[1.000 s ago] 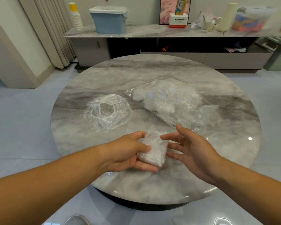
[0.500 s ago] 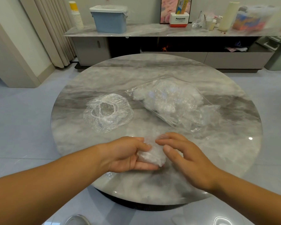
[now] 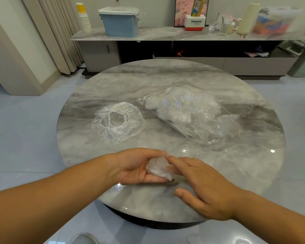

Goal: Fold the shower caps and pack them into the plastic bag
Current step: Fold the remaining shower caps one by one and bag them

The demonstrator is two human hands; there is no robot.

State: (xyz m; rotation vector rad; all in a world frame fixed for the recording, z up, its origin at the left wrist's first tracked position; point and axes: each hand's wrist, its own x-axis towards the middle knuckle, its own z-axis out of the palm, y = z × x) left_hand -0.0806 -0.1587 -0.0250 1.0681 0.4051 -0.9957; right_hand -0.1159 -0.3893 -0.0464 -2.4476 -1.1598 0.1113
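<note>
A folded clear shower cap [image 3: 158,167] lies in the palm of my left hand [image 3: 137,167], between thumb and fingers, above the near part of the round marble table [image 3: 165,81]. My right hand [image 3: 201,187] presses on the folded cap with straight fingers. An unfolded clear shower cap [image 3: 117,122] lies flat on the table's left middle. A clear plastic bag [image 3: 185,111] with several crumpled caps inside lies at the right middle, its mouth toward the near right.
Beyond the table runs a long low cabinet [image 3: 165,35] with a blue bin [image 3: 120,22], stacked paper cups [image 3: 84,18], a Panasonic box [image 3: 195,23] and other clutter. Curtains [image 3: 60,32] hang at the left. Grey floor surrounds the table.
My right hand came from open beside the cap to flat on top of it. The folded cap is now smaller and more compressed in my left hand.
</note>
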